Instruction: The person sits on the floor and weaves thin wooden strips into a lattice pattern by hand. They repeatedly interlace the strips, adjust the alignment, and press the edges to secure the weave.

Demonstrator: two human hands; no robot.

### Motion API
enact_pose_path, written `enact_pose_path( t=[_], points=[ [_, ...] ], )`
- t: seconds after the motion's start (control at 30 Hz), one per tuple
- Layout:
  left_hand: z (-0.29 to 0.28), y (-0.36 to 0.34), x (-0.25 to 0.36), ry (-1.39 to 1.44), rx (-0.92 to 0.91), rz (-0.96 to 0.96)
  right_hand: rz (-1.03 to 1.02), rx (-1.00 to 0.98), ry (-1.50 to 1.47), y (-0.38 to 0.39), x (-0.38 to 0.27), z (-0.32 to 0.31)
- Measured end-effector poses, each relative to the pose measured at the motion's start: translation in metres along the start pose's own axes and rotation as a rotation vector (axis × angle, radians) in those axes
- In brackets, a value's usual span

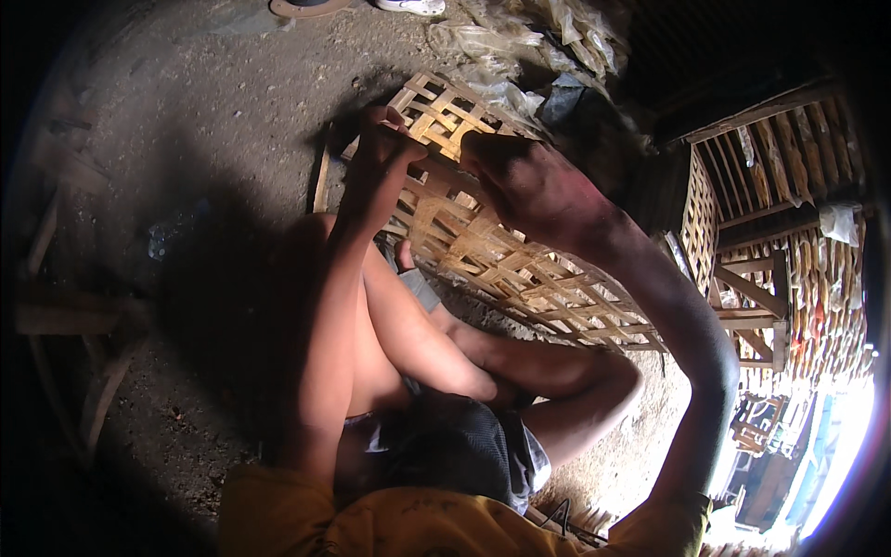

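Note:
A crate-like piece of woven bamboo strips (pixel 450 223) stands tilted in front of my crossed legs, its lattice reaching from the far side of my hands down to the right. At its upper left part is my left hand (pixel 385 153), closed with the fingers curled in. My right hand (pixel 529 176) is closed in a fist-like grip over the same edge, a short gap to the right. Whatever the fingers of either hand pinch is hidden. Sunlit strips (pixel 436 125) of the weave show between and beyond the hands.
Crumpled clear plastic sheeting (pixel 557 42) lies beyond the crate. A wooden stool or frame (pixel 79 316) stands in shadow at the left. On the right are a slatted wall (pixel 826 288) and a wooden frame (pixel 752 288). Footwear (pixel 408 6) rests at the far edge.

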State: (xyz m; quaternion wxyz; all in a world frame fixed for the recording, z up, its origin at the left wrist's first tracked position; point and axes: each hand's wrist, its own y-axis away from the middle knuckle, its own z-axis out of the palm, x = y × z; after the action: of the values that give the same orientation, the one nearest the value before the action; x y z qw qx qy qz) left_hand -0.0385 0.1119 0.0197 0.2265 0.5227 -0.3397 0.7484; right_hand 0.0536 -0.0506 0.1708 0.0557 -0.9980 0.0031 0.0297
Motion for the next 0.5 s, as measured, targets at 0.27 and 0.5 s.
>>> enact_pose_path(
  t=[0.27,0.5],
  points=[
    [-0.002,-0.001,0.002,-0.035,-0.025,0.007,0.032,-0.010,0.108,0.028,0.003,-0.001],
    [0.003,0.002,0.009,-0.036,-0.005,0.007,0.067,-0.018,0.093,0.045,-0.010,-0.020]
  ],
)
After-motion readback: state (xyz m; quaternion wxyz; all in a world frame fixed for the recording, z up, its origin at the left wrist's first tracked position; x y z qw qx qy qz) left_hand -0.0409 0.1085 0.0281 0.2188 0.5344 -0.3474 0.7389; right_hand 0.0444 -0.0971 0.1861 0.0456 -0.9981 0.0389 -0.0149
